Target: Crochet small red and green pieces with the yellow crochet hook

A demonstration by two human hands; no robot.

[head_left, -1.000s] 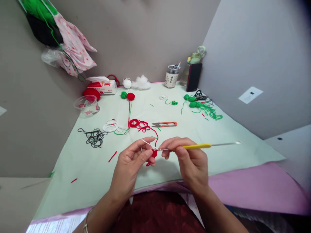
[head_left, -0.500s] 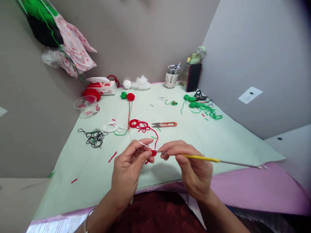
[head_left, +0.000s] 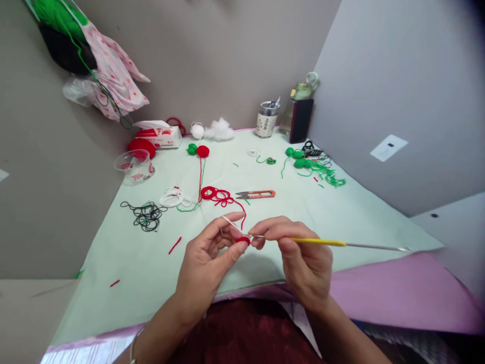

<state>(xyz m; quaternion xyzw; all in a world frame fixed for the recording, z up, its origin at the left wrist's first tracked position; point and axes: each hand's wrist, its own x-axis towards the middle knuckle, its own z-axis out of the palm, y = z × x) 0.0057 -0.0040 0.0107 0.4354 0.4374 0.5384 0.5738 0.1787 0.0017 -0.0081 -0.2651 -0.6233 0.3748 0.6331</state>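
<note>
My left hand [head_left: 212, 253] is closed on a small red crochet piece [head_left: 243, 240], pinched between thumb and fingers. White yarn [head_left: 230, 222] runs over its raised index finger down to the piece. In my right hand [head_left: 299, 258] is a crochet hook with a yellow handle [head_left: 320, 241], its metal tip at the top edge of the red piece. The hook's other metal end points out to the right. Red yarn [head_left: 243, 215] leads from behind the piece to a loose red coil [head_left: 220, 195] on the table.
Orange thread snips [head_left: 256, 194] lie beyond my hands. Tangled black cord [head_left: 146, 216] and white yarn [head_left: 172, 197] are at left. Green yarn pieces [head_left: 322, 172] lie at right. A clear tub [head_left: 136, 167], tissue pack [head_left: 162, 135], pen cup [head_left: 267, 121] and phone [head_left: 301, 121] stand at the back.
The red piece has tilted and shifted slightly right, showing more of its edge. My left index finger has risen a little. The hook has turned slightly, its far end higher.
</note>
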